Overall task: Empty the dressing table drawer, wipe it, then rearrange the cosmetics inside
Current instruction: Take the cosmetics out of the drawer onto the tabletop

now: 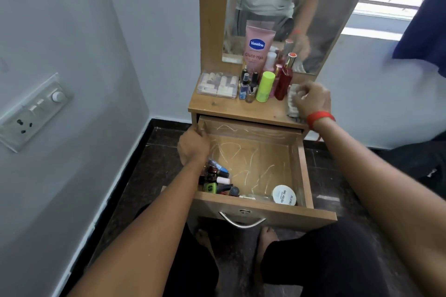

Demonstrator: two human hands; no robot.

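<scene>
Drawer (305,171): pulled out of the table toward 6 o'clock. Its pale wooden floor is crossed by thin light scratches, and a curved metal handle (241,222) is fixed on its front.
Left grip (193,146): clenched on the drawer's left wall near the back corner, at about 10 o'clock of the drawer, with the fingers curled over the rim.
Right grip (311,101): closed around a pale ridged pack (290,105) lying at the 3 o'clock edge of the table top. What the pack contains cannot be told. A red band (322,118) is worn on the wrist.
Nail polish bottles (217,179): heaped in the drawer's 7 o'clock corner, most lying on their sides, just beside the left forearm.
White jar (284,195): set at 5 o'clock in the drawer, against the front wall, with "NAIL POLISH" printed on the lid.
Table (229,109): a narrow wooden top carrying the things already taken out.
Pink tube (259,46): stood upright at 12 o'clock against the mirror (272,2).
Green bottle (265,87) and red bottle (283,84): stood side by side, touching, in front of the tube.
Small bottles (247,87): grouped just beside the green bottle, toward 9 o'clock.
Clear box (217,85): laid at 9 o'clock of the table top, filled with pale pieces.
Wall socket (31,113): mounted at 9 o'clock of the view.
</scene>
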